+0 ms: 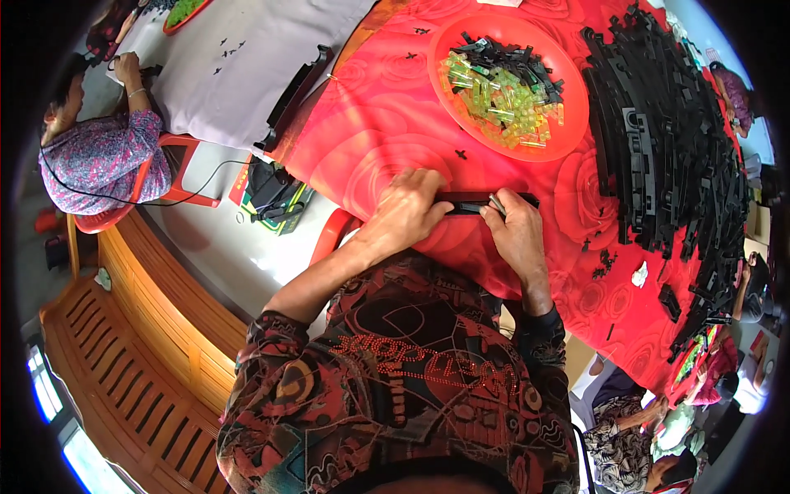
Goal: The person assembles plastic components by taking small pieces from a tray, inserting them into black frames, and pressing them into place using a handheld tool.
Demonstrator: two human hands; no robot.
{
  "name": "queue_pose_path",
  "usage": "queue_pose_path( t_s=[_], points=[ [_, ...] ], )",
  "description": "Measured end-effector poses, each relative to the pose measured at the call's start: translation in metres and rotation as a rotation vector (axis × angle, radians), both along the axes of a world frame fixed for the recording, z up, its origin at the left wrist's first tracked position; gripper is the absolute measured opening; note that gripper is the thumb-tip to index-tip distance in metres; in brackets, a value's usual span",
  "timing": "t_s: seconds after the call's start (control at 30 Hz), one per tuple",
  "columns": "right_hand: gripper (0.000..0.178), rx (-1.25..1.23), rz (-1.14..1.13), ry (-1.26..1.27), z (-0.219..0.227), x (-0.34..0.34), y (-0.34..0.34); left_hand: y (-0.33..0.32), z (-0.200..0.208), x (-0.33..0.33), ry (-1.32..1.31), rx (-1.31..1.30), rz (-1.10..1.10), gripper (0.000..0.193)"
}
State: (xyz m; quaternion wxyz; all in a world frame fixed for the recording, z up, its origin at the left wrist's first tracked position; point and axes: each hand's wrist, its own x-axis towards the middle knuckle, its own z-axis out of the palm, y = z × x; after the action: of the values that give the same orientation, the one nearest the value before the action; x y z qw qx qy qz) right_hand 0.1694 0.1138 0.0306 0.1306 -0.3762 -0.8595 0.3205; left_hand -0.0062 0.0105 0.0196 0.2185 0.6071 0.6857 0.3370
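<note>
A long black plastic strip [466, 207] lies crosswise near the edge of the red rose-patterned cloth. My left hand [409, 207] is closed on its left end, thumb along the near side. At the strip's right part, my right hand [518, 236] pinches a small greyish piece [496, 202] between thumb and fingers; its exact kind is too small to make out. Beyond my hands stands a red round basin [578, 123]. It holds clear yellow-green small pieces [494, 103] and small black parts [527, 67].
A large heap of black strips [658, 177] covers the right side. Small black bits [605, 263] and a crumpled white scrap [639, 274] lie nearer. Leftward are a wooden bench [156, 321], a grey-covered table [239, 90] and a seated person [103, 165]. Other people sit at right.
</note>
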Motion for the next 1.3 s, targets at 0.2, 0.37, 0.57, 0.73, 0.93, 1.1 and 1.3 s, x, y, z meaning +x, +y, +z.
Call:
queue_pose_path(
  t_s=[0.2,0.37,0.57,0.73,0.93,1.1,1.3],
  points=[
    [0.018,0.019,0.002,0.037,-0.003,0.007,-0.003,0.027,-0.012,0.010,0.260,-0.050,-0.193,0.032],
    [0.019,0.065,-0.058,0.055,-0.007,0.009,-0.008,0.027,-0.019,0.012,0.278,-0.055,-0.200,0.034],
    [0.019,0.089,-0.140,0.174,-0.009,0.012,-0.017,0.028,-0.010,0.014,0.184,-0.210,-0.202,0.033],
    [0.019,0.059,-0.178,0.185,-0.011,0.013,-0.013,0.030,-0.008,0.018,0.145,-0.277,-0.152,0.034],
    [0.020,0.089,-0.232,0.203,-0.013,0.012,-0.016,0.028,-0.011,0.020,0.042,-0.169,-0.113,0.029],
    [0.020,0.154,-0.248,0.180,-0.008,0.010,-0.020,0.026,-0.008,0.023,-0.052,-0.198,-0.072,0.027],
    [0.023,0.221,-0.245,0.089,-0.009,0.004,-0.018,0.029,-0.014,0.021,-0.067,-0.180,-0.043,0.029]
  ],
)
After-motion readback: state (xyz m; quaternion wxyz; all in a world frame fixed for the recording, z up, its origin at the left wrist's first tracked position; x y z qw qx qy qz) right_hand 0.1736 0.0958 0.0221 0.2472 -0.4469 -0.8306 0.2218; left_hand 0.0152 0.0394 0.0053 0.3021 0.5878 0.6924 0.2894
